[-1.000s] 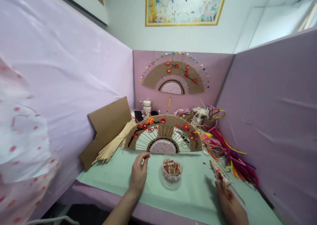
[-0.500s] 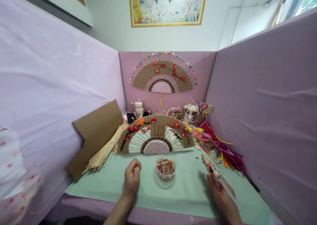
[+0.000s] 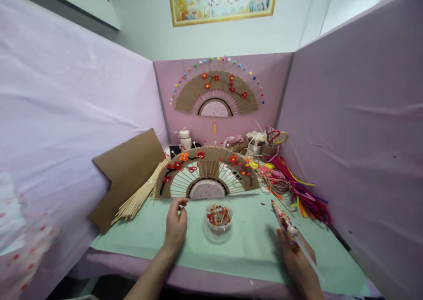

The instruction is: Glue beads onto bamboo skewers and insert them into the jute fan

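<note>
- I see a green table with everything spread over it.
- A big brown fan lies in the middle, on the far side of both hands, its straight edge facing near. It has red flowers and one orange flower.
- On the far wall I see another fan, with colored balls around its top.
- A folded sheet of cardboard is at the far left.
- A bundle of thin sticks lies beside it.
- Bright fuzzy stems are piled at the far right.
- The right hand is closed around what looks like a glue gun. The gun's tip points far and a bit left, and a clear stick pokes out its back.
- The left hand has loosely bent fingers, tips by the big brown fan's near edge. I can't tell if they touch it or pinch something small.
- A clear bowl sits between the hands, nearer the left one.
- Red, white and gold beads fill it.
</note>
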{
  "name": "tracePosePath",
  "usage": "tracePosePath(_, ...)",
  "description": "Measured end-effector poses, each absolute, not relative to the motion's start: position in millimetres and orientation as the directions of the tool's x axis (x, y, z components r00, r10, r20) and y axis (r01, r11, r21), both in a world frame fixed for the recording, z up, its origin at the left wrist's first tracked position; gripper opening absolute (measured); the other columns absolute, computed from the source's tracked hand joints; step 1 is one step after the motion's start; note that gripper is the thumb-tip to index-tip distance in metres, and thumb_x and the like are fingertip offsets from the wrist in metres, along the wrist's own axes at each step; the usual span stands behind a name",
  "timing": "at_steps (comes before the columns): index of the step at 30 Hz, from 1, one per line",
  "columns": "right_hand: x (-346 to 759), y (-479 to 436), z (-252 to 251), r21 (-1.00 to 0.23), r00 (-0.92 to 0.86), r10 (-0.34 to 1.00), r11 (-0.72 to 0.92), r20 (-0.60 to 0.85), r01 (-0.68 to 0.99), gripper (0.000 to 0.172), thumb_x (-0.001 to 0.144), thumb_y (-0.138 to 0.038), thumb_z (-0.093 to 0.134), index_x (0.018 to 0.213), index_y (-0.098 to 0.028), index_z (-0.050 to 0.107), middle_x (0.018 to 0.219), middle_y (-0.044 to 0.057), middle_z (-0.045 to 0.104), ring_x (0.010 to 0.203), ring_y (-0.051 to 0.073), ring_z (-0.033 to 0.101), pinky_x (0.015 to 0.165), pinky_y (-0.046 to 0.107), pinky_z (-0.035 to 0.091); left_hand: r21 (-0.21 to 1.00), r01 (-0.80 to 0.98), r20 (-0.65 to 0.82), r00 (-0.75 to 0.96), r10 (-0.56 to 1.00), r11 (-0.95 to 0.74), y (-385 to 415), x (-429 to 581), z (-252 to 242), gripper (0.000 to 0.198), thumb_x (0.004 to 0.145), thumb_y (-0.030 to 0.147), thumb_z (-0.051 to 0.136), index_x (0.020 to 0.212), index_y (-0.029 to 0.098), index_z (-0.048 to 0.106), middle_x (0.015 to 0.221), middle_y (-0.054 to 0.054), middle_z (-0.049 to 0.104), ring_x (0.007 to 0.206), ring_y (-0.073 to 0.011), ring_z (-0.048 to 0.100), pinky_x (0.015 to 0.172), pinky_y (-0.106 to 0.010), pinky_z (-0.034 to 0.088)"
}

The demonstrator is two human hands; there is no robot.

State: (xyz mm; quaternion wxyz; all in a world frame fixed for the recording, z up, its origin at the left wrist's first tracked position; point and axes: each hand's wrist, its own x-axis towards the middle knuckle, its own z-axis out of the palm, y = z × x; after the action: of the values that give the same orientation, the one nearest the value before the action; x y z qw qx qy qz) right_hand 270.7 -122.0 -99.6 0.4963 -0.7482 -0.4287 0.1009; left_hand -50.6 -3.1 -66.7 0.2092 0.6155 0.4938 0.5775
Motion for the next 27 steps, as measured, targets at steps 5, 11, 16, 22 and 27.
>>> tracePosePath(5, 272.7, -125.1, -104.7, -0.807, 0.615, 0.730, -0.154, 0.296, 0.571, 0.056, 0.076, -0.065, 0.053, 0.097, -0.016, 0.071, 0.089, 0.012, 0.076, 0.086, 0.031, 0.071, 0.071, 0.032, 0.055, 0.786, 0.386, 0.552, -0.084, 0.830, -0.483, -8.4, -31.0, -36.0, 0.017, 0.082, 0.022, 0.052, 0.094, 0.020, 0.064, 0.093, -0.006, 0.067, 0.090, -0.0203, 0.061, 0.083, -0.033, 0.047)
tracePosePath(11, 273.8, -124.6, -109.4, -0.832, 0.642, 0.725, -0.179, 0.250, 0.526, 0.063, 0.074, -0.067, 0.054, 0.102, -0.014, 0.071, 0.088, 0.014, 0.076, 0.085, 0.031, 0.071, 0.068, 0.032, 0.055, 0.747, 0.342, 0.576, 0.097, 0.812, -0.570, -14.0, -6.2, -14.4, 0.012, 0.087, 0.025, 0.054, 0.088, 0.021, 0.065, 0.089, -0.006, 0.068, 0.087, -0.0192, 0.062, 0.083, -0.032, 0.049)
tracePosePath(16, 275.2, -125.8, -111.2, -0.836, 0.662, 0.717, -0.212, 0.219, 0.506, 0.064, 0.074, -0.065, 0.054, 0.104, -0.011, 0.071, 0.091, 0.015, 0.076, 0.088, 0.032, 0.071, 0.071, 0.033, 0.055, 0.749, 0.327, 0.551, 0.174, 0.816, -0.576, -15.9, -2.2, -14.3, 0.020, 0.090, 0.023, 0.051, 0.090, 0.021, 0.070, 0.090, -0.007, 0.070, 0.088, -0.0197, 0.064, 0.083, -0.033, 0.050)
tracePosePath(22, 272.1, -124.6, -107.3, -0.824, 0.644, 0.710, -0.163, 0.284, 0.543, 0.060, 0.074, -0.067, 0.052, 0.097, -0.015, 0.070, 0.088, 0.014, 0.076, 0.084, 0.032, 0.070, 0.070, 0.035, 0.055, 0.754, 0.363, 0.488, 0.248, 0.837, -0.547, -8.3, -0.2, 3.9, 0.014, 0.085, 0.029, 0.061, 0.081, 0.022, 0.072, 0.083, -0.005, 0.072, 0.083, -0.0202, 0.065, 0.078, -0.032, 0.050)
tracePosePath(27, 268.3, -123.4, -107.0, -0.814, 0.644, 0.679, -0.117, 0.352, 0.569, 0.066, 0.076, -0.071, 0.048, 0.096, -0.012, 0.070, 0.091, 0.017, 0.075, 0.087, 0.031, 0.069, 0.077, 0.036, 0.053, 0.642, 0.478, 0.404, 0.452, 0.795, -0.599, 8.8, 3.2, 19.6, 0.008, 0.079, 0.026, 0.067, 0.076, 0.022, 0.073, 0.086, -0.005, 0.067, 0.086, -0.0206, 0.061, 0.081, -0.033, 0.048)
